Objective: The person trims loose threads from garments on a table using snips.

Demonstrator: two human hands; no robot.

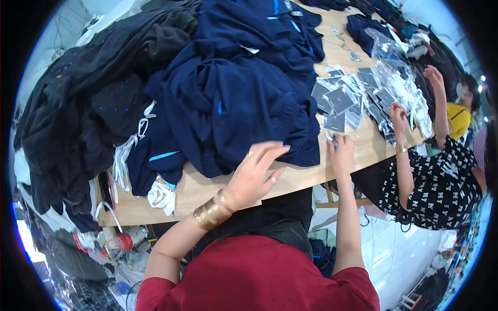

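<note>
My left hand [254, 171], with a wide gold bracelet on the wrist and rings on the fingers, lies fingers apart on the near hem of a heap of navy blue garments [238, 88]. The heap covers the middle of a light wooden table [295, 179]. My right hand [341, 151] rests at the table's edge to the right of the heap. Its fingers are curled round a small blue thing [334, 141] that is too small to make out. Just beyond it lie several flat grey packets [338, 101].
A pile of black garments [78, 114] fills the table's left, with white straps [124, 155] hanging over the edge. On the right a co-worker in a black patterned top [441, 181] has both hands on clear plastic bags [399, 78]. Clutter lies on the floor at lower left.
</note>
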